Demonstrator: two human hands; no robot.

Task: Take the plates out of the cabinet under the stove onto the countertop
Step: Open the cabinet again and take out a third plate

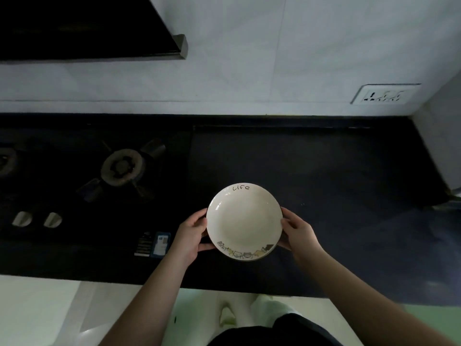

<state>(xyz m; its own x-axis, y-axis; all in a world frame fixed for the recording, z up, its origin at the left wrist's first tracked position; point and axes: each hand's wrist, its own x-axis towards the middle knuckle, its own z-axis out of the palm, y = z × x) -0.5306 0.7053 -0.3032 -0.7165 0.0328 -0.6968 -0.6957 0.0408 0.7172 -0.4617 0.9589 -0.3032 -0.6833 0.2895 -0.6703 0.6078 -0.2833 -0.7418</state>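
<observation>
A cream plate (244, 221) with the word "life" at its far rim and small cartoon animals along its near rim is over the black countertop (336, 176), just right of the stove. More rims show under its near edge, so it looks like a small stack. My left hand (190, 234) grips the left edge, with the thumb on the rim. My right hand (298, 232) grips the right edge the same way. I cannot tell whether the stack rests on the counter or hangs just above it.
A black gas stove with a burner (123, 167) and two knobs (37, 219) lies to the left. A range hood (87, 28) hangs above it. A wall socket (384, 94) sits at the back right. Stickers (153, 243) mark the stove's front edge.
</observation>
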